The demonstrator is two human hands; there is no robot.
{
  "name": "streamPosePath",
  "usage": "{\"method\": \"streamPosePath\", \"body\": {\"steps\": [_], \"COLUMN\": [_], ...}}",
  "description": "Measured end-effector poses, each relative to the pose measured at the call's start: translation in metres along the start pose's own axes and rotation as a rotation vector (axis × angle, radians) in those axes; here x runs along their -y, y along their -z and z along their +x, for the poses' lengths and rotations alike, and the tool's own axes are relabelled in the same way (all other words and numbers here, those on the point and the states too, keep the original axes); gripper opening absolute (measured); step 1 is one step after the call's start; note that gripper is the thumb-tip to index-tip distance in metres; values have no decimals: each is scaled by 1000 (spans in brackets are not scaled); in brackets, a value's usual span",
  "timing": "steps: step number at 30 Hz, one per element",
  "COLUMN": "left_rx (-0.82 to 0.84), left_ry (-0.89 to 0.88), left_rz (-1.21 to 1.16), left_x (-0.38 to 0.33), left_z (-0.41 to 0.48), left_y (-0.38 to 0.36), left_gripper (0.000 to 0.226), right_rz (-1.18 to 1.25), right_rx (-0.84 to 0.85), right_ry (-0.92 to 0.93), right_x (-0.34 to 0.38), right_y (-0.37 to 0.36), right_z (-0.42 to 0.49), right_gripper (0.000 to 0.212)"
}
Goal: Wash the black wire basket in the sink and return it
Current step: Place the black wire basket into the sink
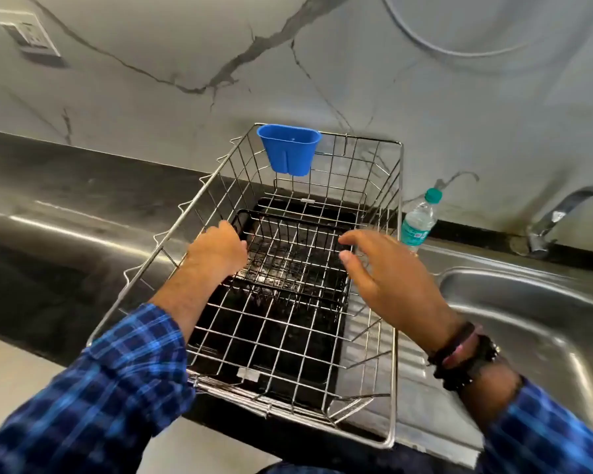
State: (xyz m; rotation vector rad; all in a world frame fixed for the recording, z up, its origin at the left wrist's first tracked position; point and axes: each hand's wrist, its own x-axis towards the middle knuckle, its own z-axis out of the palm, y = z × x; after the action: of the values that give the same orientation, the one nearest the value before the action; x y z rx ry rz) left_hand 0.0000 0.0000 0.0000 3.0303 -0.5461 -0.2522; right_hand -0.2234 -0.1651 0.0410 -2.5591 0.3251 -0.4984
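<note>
The black wire basket lies inside a large silver wire dish rack on the dark counter, over a black drip tray. My left hand is curled around the basket's left rim. Just off the basket's right rim, my right hand hovers with its fingers spread and nothing in it. The steel sink is to the right of the rack.
A blue plastic cup hangs on the rack's far rim. A water bottle with a green cap stands beside the rack's right side. The tap rises behind the sink. A wall socket is at the upper left.
</note>
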Motion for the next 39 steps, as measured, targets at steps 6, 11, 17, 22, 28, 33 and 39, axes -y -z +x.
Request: {"method": "streamPosePath", "body": {"steps": [6,11,17,22,28,33,39], "left_rx": [27,68,-21,-298,-498,-443,-377], "left_ry": [46,41,61,23,-159,-348,-460], "left_rz": [34,-70,-149,-294,-368,-422,-406], "left_x": [-4,2,17,19,-31,-101,-212], "left_z": [-6,-3,-1,-17,-63,-108,-166], "left_y": [1,2,19,56,105,107,73], "left_gripper": [26,24,25,30,36,41,35], "right_rz": [-579,-488,-255,-78,92,164,156], "right_rx": [425,539,287,5,-271,-476,-500], "right_ry": [-244,-491,-554,-361,-270,-305,-406], "right_x": [9,16,17,21,6,-45,-134], "right_y": [-34,-47,-36,7,86,142,199], "right_z": [34,44,41,38,9,-51,-142], "right_gripper": [22,32,19,43,43,37,37]}}
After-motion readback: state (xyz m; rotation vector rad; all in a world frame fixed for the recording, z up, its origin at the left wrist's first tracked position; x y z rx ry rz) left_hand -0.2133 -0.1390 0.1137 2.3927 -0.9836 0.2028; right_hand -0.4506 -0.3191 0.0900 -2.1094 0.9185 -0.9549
